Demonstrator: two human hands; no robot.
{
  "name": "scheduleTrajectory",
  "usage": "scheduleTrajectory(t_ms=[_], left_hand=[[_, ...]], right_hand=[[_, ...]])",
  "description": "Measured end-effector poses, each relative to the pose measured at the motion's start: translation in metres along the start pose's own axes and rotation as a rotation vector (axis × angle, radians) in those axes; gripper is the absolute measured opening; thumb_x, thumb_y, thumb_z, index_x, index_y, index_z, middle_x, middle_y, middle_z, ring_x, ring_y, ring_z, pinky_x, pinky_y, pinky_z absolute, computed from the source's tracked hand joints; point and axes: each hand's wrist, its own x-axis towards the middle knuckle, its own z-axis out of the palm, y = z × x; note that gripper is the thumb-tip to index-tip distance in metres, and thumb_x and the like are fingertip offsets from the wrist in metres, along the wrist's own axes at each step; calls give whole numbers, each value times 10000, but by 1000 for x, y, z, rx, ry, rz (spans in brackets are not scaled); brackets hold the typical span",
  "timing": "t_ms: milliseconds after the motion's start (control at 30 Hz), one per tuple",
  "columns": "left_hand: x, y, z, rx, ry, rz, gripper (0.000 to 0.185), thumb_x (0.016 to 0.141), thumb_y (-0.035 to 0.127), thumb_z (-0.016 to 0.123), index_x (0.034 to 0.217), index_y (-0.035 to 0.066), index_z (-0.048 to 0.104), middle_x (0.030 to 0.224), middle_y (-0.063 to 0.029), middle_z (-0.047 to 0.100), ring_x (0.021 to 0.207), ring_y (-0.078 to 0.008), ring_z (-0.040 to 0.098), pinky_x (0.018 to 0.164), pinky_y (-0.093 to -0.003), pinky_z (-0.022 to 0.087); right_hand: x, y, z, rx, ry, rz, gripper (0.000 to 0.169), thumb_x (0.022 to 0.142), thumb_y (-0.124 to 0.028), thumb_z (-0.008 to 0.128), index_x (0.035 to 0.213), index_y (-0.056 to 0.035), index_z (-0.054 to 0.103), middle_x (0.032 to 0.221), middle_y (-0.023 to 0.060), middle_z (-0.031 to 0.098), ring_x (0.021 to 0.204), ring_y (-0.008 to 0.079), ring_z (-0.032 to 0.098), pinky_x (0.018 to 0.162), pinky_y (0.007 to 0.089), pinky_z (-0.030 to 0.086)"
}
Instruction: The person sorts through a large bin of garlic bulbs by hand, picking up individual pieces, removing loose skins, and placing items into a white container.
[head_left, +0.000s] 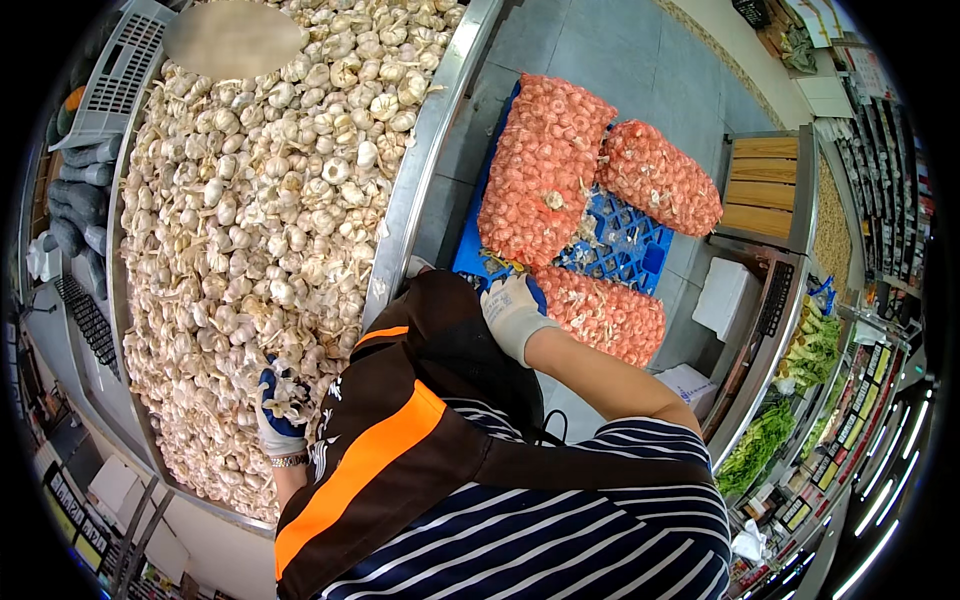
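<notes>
My left hand (280, 416), in a white work glove with a blue palm, is at the near end of a broad heap of garlic bulbs (277, 195). Its fingers curl around a clump of dry garlic skins (288, 397). On the other side of my body, my right hand (514, 311) wears a matching glove. It is beside a red mesh sack of garlic (600, 315), low over the edge of a blue plastic pallet (622, 255). The back of the glove hides most of its fingers, so I cannot see whether it holds anything.
Two more red mesh sacks, one large (544, 165) and one smaller (660, 180), lie on the pallet. A metal rim (431, 157) borders the garlic bin. Winter melons (79, 195) and a white crate (116, 71) stand left; leafy greens (761, 446) and a styrofoam box (724, 296) right.
</notes>
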Motion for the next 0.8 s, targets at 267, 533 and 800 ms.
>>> scheduleTrajectory(t_ms=[267, 533, 800], left_hand=[[-10, -28, -65, 220, 77, 74, 385, 997, 226, 406, 1314, 23, 487, 1217, -98, 588, 1077, -213, 583, 928, -335, 471], [-13, -21, -28, 14, 135, 97, 385, 997, 222, 412, 1339, 58, 479, 1198, -71, 601, 1014, -185, 606, 831, -325, 502], [-11, -7, 18, -172, 251, -21, 366, 984, 264, 454, 1292, 76, 515, 1038, -48, 637, 809, -183, 617, 680, -323, 509]], right_hand=[[0, 1, -6, -69, 21, 16, 707, 616, -247, 805, 1222, -15, 524, 1160, 142, 588, 1093, 293, 568, 891, 443, 435], [-14, 4, -20, 17, 72, 57, 825, 557, -253, 843, 1257, -6, 485, 1179, 149, 560, 1081, 303, 555, 871, 431, 447], [-6, 3, -19, 20, 97, 115, 1088, 399, -265, 908, 1325, 10, 406, 1201, 161, 525, 1101, 310, 519, 905, 455, 432]])
